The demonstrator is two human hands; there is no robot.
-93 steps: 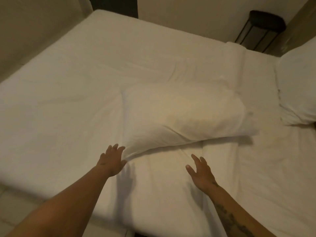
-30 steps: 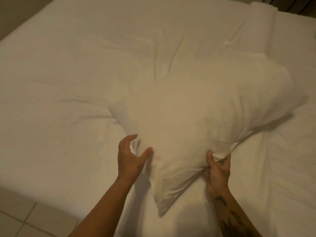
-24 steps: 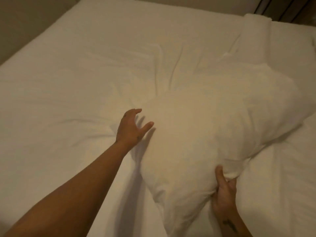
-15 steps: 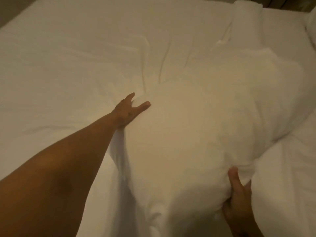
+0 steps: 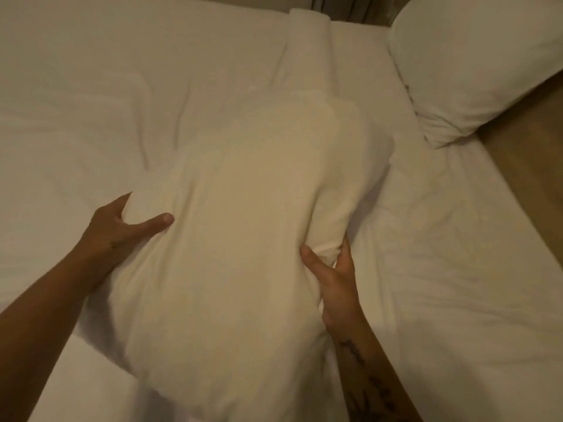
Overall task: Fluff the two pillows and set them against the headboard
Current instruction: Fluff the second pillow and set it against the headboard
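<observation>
While we hold the near pillow (image 5: 243,239) between both hands over the bed (image 5: 76,117), its long axis runs from about 7 o'clock up to 1 o'clock, away from us. Our left hand (image 5: 122,229) is clamped on its left edge at 9 o'clock, thumb pressed into the face; our right hand (image 5: 332,269) pinches a bunched fold at 3 o'clock. Its soft white cotton case dents and creases under our grip. The second pillow (image 5: 472,62), plump and rounded, leans at 1 o'clock against the brown headboard (image 5: 530,141), well apart and nearer our right hand. The sheet lies rumpled.
</observation>
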